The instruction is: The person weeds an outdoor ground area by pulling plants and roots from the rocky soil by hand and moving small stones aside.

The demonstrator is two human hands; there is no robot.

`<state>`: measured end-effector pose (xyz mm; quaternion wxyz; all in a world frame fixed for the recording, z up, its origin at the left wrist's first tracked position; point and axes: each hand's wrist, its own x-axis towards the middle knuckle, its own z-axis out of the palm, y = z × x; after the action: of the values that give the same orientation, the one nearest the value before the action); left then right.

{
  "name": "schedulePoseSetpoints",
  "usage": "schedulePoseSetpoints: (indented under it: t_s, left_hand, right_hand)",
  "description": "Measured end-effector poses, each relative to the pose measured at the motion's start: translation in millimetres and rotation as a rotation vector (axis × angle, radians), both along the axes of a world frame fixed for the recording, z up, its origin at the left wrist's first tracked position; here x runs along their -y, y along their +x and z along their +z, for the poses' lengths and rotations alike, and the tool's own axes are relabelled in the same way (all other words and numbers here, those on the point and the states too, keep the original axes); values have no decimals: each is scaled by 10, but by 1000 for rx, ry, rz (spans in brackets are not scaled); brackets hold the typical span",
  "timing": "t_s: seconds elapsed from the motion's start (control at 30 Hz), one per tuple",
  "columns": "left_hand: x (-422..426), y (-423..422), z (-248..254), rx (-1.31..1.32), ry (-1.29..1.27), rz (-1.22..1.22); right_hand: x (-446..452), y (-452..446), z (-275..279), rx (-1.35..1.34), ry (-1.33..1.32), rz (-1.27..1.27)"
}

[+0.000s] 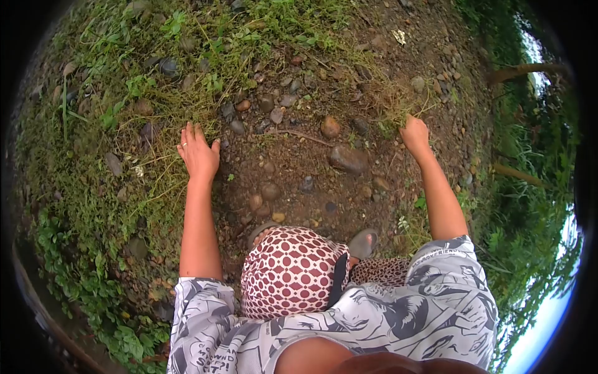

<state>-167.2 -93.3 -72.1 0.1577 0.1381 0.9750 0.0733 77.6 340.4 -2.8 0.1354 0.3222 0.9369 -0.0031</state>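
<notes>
My left hand (199,153) rests palm down on the low green weeds (156,168), its fingers apart and a ring on one of them. Out to the right, my right hand (415,134) is closed at the edge of a clump of dry, uprooted-looking weeds (389,103), with stems at its fingertips. Bare brown soil with scattered stones lies between the two hands, among them a large brown stone (349,159) and a rounder orange-brown one (330,127).
My sandalled feet (363,243) and patterned knee (293,271) are at the lower middle. Leafy plants (99,293) grow at the lower left. Trees and a branch (526,71) stand along the right side. More pebbles lie at the upper right.
</notes>
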Motion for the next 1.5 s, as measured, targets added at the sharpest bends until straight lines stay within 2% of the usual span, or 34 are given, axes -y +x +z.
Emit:
schedulePoseSetpoints:
  t_s: [0.1,0.2,0.23,0.3,0.37,0.43,0.5,0.6,0.67,0.77,0.87,1.0,1.03,1.13,1.2,1.27,1.33,1.37,1.5]
  left_hand:
    - [31,21,4,-11,0,-29]
    - [80,30,-52,-13,-24,-67]
    - [82,36,-61,-11,-25,-68]
    - [69,35,-67,-13,-27,-73]
    - [61,18,-89,-20,-14,-71]
    - [81,-8,-111,-31,-4,-71]
    - [92,-31,-138,-42,6,-83]
    - [87,-73,-115,-60,18,-90]
    - [66,-90,-68,-73,-7,-85]
    - [66,-103,-55,-145,-40,-98]
    - [89,-110,-60,-208,-29,-101]
    - [143,-118,-107,-253,53,-88]
    - [148,-122,-126,-227,95,-55]
    - [120,-169,-158,-133,210,81]
    - [90,-284,-138,-19,133,168]
    - [6,-535,121,325,45,264]
    - [69,-776,71,375,100,198]
    - [96,-900,58,290,126,100]
    - [-85,-1250,484,235,7,53]
  right_hand:
    - [-56,308,-306,727,-154,271]
    - [57,280,-343,773,-111,437]
    - [270,37,-115,712,-88,440]
    - [394,-146,-166,413,-57,620]
    - [559,-482,-243,240,-194,736]
    - [735,-850,-320,211,-249,803]
    - [817,-1185,-530,49,-235,865]
    - [951,-1674,-672,-114,-142,717]
    - [948,-1954,-865,-163,-41,564]
    - [973,-2224,-995,-31,-25,409]
    - [999,-2218,-944,4,-62,408]
    - [1096,-2000,-933,-146,-171,571]
    - [1240,-1988,-685,54,-208,595]
    - [1449,-1902,-687,-172,-293,793]
    - [1530,-2037,-731,-330,-262,848]
    - [1540,-2262,-847,-463,-178,833]
    - [1551,-2438,-880,-432,-145,795]
    - [1608,-2478,-825,-440,-129,770]
    - [1717,-2395,-453,-272,-226,657]
